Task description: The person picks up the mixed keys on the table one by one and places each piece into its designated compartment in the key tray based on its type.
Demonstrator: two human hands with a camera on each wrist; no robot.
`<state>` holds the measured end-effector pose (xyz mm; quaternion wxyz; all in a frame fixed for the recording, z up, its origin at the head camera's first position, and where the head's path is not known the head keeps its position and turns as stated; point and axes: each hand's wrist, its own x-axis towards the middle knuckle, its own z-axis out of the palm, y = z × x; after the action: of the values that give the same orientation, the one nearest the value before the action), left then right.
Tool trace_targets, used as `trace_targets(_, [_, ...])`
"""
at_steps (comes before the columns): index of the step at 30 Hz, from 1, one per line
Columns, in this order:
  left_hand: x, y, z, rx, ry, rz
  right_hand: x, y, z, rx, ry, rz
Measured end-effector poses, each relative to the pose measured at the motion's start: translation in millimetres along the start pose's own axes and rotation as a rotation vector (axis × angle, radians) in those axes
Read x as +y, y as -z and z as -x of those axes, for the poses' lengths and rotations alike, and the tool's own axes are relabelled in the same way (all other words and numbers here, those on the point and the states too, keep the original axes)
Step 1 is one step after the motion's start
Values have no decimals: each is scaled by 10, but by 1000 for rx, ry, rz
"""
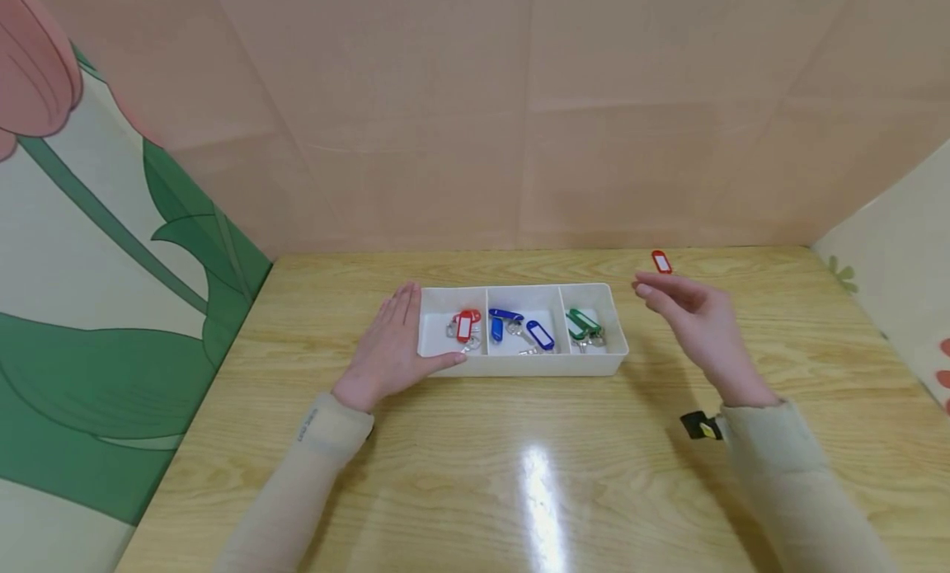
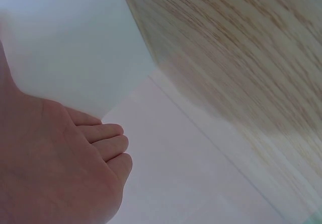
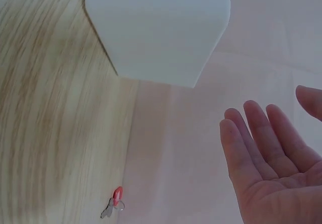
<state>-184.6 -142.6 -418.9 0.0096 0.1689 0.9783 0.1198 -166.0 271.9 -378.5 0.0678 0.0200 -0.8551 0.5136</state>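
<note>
A white three-compartment tray stands on the wooden table. Red key tags with keys lie in its left compartment, blue key tags in the middle one, green key tags in the right one. My left hand rests against the tray's left end, fingers straight, thumb along the front rim. To the right of the tray, my right hand hovers apart from it, fingers extended and holding nothing. Beyond that hand a red key tag lies on the table; the right wrist view shows a key and ring on it.
The wooden table ends at a beige cloth backdrop behind the tray. Panels with printed plants flank both sides, including a green-leaf panel on the left. A small black and yellow piece hangs by the right cuff.
</note>
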Motion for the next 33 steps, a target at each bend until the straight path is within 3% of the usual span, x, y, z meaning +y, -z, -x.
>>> trace_targets(16, [5,-8,3,-7,5,-6,195,171,13,39,-22,27])
trace_targets(33, [-10,-7,-6,-6,7,1,311,373,-143,51,-92,7])
